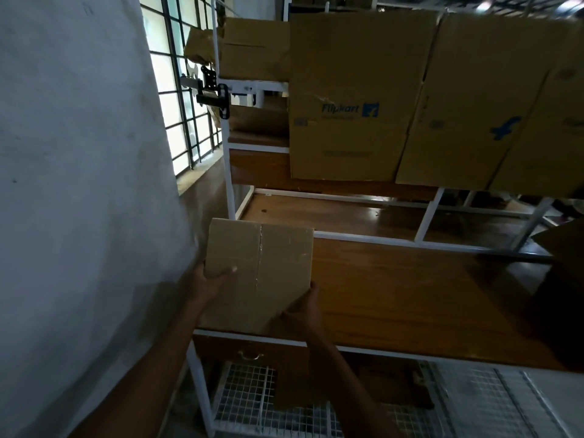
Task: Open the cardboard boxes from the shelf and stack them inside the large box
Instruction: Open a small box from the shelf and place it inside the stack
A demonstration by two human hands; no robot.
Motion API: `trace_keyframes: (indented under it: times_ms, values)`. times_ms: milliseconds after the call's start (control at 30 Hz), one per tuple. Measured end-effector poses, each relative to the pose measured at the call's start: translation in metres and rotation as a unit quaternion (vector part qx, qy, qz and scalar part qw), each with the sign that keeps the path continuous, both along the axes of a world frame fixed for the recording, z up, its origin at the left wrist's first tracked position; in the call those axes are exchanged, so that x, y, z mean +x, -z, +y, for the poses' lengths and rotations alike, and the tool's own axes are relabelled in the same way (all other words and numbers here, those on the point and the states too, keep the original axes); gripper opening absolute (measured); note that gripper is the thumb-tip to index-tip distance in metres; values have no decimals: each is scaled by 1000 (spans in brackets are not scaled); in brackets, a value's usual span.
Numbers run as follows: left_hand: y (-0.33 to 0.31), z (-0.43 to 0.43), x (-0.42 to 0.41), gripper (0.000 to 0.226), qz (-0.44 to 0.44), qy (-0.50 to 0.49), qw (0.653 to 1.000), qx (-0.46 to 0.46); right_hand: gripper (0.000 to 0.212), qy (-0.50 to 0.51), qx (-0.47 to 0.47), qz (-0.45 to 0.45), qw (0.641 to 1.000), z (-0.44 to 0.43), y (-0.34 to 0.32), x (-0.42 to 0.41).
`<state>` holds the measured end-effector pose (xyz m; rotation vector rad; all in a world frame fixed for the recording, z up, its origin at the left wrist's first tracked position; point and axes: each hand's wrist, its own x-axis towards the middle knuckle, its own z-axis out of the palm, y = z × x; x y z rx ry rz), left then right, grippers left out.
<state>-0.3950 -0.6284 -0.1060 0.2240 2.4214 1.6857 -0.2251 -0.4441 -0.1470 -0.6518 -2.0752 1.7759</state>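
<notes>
Above the left end of the wooden surface [410, 295], a small cardboard box [259, 273] is held with its broad face and taped seam toward the camera. The left hand [211, 276] grips its left edge, thumb curled over the top. The right hand [305, 308] clasps its lower right corner. Behind the surface, large Flipkart boxes [350, 99] stand on the white-framed shelf [259, 149], well apart from the held box.
</notes>
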Motion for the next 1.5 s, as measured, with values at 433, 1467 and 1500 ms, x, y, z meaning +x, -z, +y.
trace_keyframes:
  times_ms: [433,1467,1500]
  values:
    - [-4,0,9,88,61,33,989,127,83,-11,33,105,994,25,-36,-4]
    - [15,0,-25,70,-88,122,978,144,57,-16,-108,-32,994,73,-30,-6]
    - [14,5,-25,78,-59,117,984,120,61,-5,-100,-34,994,70,-23,-8]
